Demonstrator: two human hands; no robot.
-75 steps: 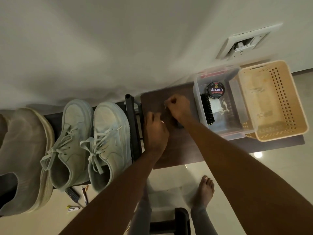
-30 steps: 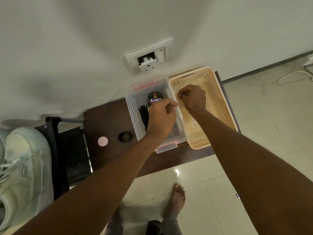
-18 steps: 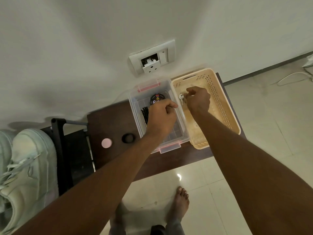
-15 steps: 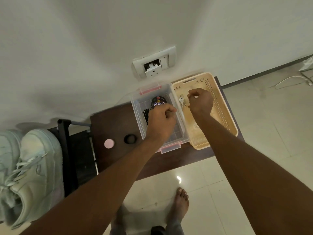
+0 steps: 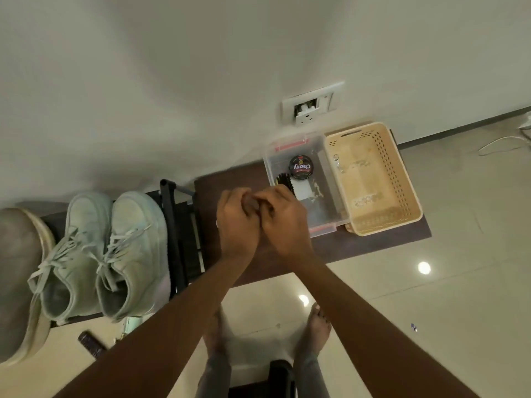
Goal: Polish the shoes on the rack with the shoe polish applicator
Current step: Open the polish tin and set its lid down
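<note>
Pale grey-green suede lace-up sneakers [image 5: 103, 254] stand as a pair on the black metal shoe rack [image 5: 178, 225], toes to the wall, with no polish visible on them. A larger beige slip-on shoe [image 5: 20, 282] sits just beside them at the frame's left edge.

My left hand [image 5: 237, 225] and right hand [image 5: 283, 222] are brought together over the dark brown wooden table top [image 5: 373, 242], fingers curled and touching one another. Something small and dark appears to be gripped between them; I cannot tell what it is, nor whether it is the applicator.

Behind my hands, the clear plastic storage box with red clips [image 5: 324, 196] holds a round black tin of polish [image 5: 301, 167] and a black bristle brush [image 5: 284, 180], partly hidden by my right knuckles. The tin's lid is on. A cream perforated plastic basket [image 5: 402, 191] touches the box on its right and holds a small set of keys [image 5: 336, 162].

Assessment: the task stands at preparation. No shoe has been lifted or treated as far as can be seen. Everything remains: readying the applicator, coating each shoe, and working across the rack.
</note>
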